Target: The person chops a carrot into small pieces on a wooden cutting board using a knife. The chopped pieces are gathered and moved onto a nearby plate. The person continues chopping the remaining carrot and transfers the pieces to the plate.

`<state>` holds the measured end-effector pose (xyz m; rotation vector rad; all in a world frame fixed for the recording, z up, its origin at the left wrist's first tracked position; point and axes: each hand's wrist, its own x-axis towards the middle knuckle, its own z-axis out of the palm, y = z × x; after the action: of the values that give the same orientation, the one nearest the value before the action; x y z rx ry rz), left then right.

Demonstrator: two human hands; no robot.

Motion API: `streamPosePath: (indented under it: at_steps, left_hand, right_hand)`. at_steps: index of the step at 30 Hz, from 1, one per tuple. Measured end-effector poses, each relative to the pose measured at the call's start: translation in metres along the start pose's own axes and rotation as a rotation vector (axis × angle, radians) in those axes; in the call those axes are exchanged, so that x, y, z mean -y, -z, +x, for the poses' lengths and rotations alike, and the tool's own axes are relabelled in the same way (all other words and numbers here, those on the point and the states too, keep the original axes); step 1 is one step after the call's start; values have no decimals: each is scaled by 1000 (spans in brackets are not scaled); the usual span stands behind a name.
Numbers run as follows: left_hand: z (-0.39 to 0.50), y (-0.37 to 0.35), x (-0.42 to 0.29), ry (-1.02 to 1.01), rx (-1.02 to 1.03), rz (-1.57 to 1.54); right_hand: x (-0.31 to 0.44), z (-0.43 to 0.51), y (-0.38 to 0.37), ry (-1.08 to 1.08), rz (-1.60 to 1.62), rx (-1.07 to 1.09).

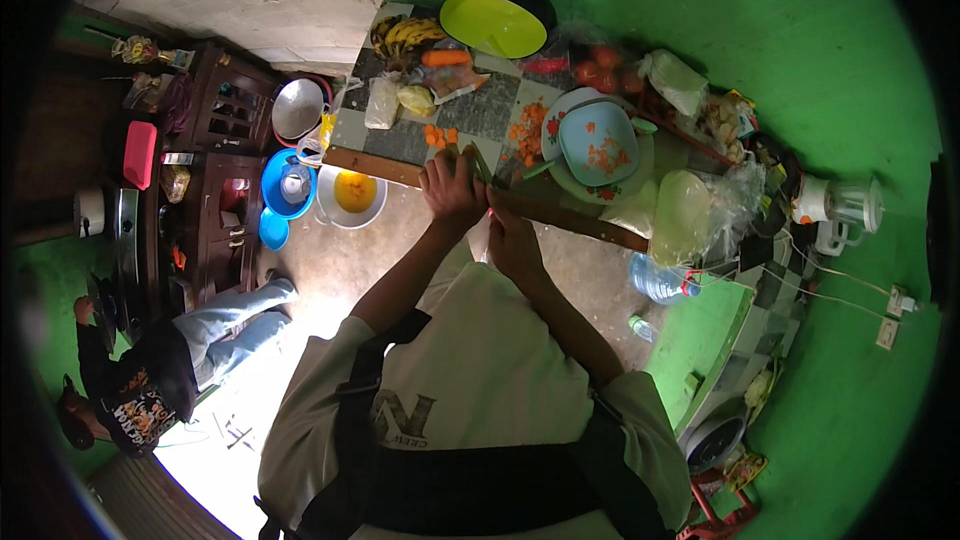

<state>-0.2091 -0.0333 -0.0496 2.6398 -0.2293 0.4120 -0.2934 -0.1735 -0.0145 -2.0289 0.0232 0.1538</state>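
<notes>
At the near edge of the checkered counter, my left hand rests with its fingers curled beside a knife's blade. My right hand is closed around the knife's handle, just right of the left hand. Carrot pieces lie right beyond the left fingertips; what those fingers press on is hidden. Chopped carrot is spread farther right. A light blue square plate holding small carrot bits sits on a flowered plate.
Bananas, a whole carrot and a green-lined black basin stand at the back. Bagged tomatoes lie near the wall. Basins, including a blue one, are on the floor at left. Another person is at the stove side.
</notes>
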Motion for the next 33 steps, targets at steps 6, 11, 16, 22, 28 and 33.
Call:
streamPosePath:
  at_steps: [6, 11, 16, 22, 28, 33]
  left_hand:
    - [-1, -1, 3, -16, -11, -15]
    - [-3, -6, 9, -88, -62, 9]
    - [-2, -7, 5, -66, -72, 45]
    - [0, -5, 5, -62, -56, 39]
    - [1, 0, 2, -46, 1, 43]
    - [0, 0, 2, -32, 33, 87]
  right_hand:
    - [-2, 3, -4, 36, 14, -31]
    - [-15, 12, -5, 135, 53, -79]
    - [-10, 15, 8, 134, -24, -67]
    - [0, 9, 14, 50, 46, -29]
    - [-2, 8, 9, 56, -10, -47]
    - [2, 7, 11, 51, -6, -19]
